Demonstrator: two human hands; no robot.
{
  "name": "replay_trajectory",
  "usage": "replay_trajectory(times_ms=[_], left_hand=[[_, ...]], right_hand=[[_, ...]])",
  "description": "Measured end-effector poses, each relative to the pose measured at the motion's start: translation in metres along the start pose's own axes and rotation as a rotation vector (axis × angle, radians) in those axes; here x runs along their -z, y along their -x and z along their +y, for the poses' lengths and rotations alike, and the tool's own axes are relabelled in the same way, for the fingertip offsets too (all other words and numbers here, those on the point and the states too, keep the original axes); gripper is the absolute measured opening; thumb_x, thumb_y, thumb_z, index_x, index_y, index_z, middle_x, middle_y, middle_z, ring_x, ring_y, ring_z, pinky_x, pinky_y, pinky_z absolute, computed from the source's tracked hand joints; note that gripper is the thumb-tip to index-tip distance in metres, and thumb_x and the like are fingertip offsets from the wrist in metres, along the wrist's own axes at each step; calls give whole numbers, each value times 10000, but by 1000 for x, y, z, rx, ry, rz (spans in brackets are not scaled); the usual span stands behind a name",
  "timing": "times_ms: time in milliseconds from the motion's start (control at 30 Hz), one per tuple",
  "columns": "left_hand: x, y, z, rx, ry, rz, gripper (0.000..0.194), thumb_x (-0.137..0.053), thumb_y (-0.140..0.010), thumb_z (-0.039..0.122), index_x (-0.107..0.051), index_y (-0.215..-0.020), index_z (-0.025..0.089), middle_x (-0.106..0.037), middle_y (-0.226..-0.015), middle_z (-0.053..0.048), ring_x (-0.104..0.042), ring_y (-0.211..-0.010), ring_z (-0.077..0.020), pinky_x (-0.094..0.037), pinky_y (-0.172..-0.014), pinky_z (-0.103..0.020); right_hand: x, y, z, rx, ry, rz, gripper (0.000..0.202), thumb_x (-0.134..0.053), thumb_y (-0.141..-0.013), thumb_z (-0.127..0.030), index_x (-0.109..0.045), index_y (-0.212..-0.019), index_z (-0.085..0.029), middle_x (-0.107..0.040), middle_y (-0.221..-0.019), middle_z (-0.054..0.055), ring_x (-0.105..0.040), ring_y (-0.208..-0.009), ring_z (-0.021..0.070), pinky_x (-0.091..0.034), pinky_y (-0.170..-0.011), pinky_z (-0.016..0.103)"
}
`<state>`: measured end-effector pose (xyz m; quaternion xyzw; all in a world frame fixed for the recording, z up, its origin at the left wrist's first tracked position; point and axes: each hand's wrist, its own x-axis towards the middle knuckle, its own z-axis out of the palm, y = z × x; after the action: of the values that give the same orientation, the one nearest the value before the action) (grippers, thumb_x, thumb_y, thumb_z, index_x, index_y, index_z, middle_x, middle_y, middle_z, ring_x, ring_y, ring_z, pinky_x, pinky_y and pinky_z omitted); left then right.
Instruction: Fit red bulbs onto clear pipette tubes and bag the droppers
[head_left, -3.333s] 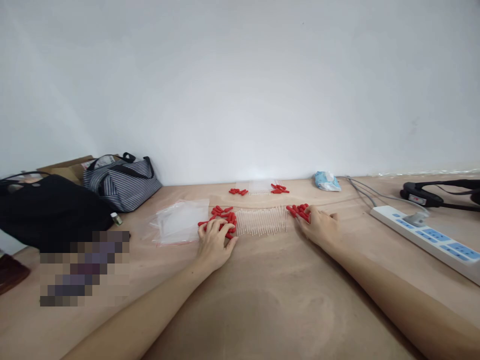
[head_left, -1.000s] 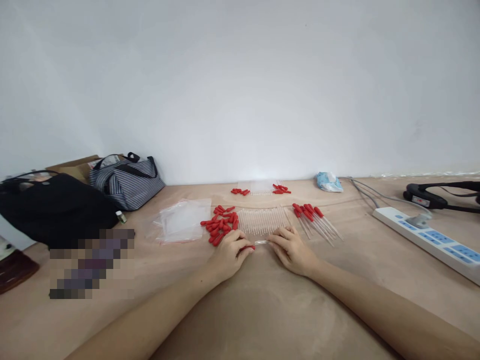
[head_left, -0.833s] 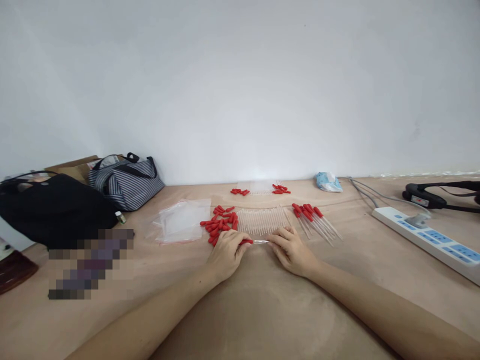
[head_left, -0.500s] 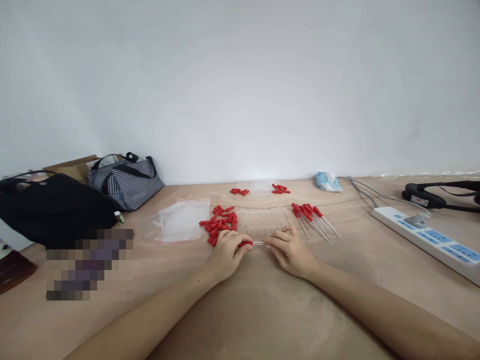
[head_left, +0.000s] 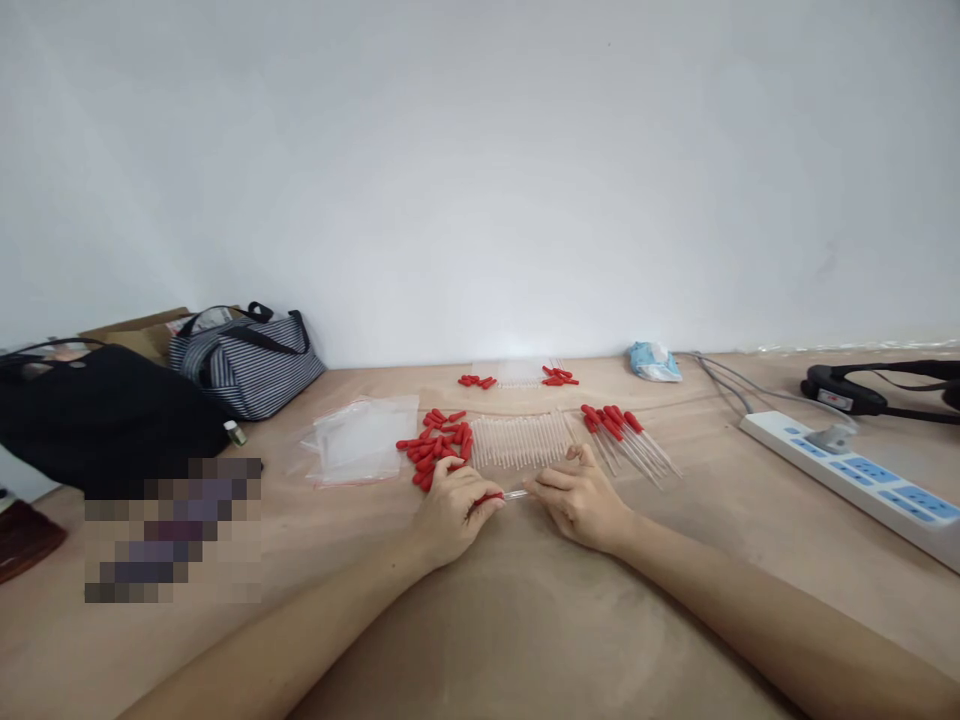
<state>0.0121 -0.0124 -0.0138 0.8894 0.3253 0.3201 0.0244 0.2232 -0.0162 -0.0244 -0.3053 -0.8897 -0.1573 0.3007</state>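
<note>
Between the thumb and fingers of my left hand [head_left: 454, 510] is a red rubber bulb [head_left: 489, 498], mostly covered by the fingers. My right hand [head_left: 583, 505] pinches a clear dropper tube [head_left: 515, 495], whose near end meets the bulb; how far it sits inside is hidden. Just beyond the left hand lies a heap of loose red bulbs [head_left: 442, 440]. A row of clear tubes [head_left: 521, 441] lies side by side past both hands. To the right rest several droppers [head_left: 630, 432] with red bulbs fitted on their tubes.
Clear plastic bags [head_left: 360, 445] lie left of the bulbs. More red bulbs [head_left: 477, 381] and tubes lie near the wall. A white power strip [head_left: 847, 475] and black headset strap [head_left: 840, 388] stand right, a blue mask [head_left: 654, 361] behind. A striped bag [head_left: 259, 365] and black bag [head_left: 112, 420] sit left.
The fingers of my left hand have closed further over the bulb, so less red shows. The tube between my hands is slightly tilted now. The view has shifted a little.
</note>
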Motion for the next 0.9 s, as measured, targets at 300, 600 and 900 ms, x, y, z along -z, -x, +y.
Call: replay_trajectory(times_ms=[300,600,900], left_hand=[[1,0,3,-48,-38,4,159,-461,-844,230,-588,-758,191,-644,-651,19,-550,-651,-129,-250,-876,-393],[3,0,5,-41,-35,-65,177,-430,-854,235,-584,-777,194,-641,-671,8,-552,-683,-137,-256,-890,-387],[3,-2,6,-51,-12,-56,167,-419,-856,230,-565,-789,186,-635,-693,6,-540,-689,-135,-232,-904,-389]], right_hand=[[6,-2,-9,-131,-173,-175,211,-382,-846,-170,-578,-768,-171,-583,-689,-3,-461,-598,94,-207,-667,296],[9,-6,-12,-213,-275,-233,231,-386,-847,-181,-551,-685,-175,-592,-655,-23,-478,-591,90,-210,-633,273],[1,-6,-18,-43,-31,27,225,-380,-812,-125,-591,-735,-149,-542,-619,7,-374,-534,99,-181,-617,301]])
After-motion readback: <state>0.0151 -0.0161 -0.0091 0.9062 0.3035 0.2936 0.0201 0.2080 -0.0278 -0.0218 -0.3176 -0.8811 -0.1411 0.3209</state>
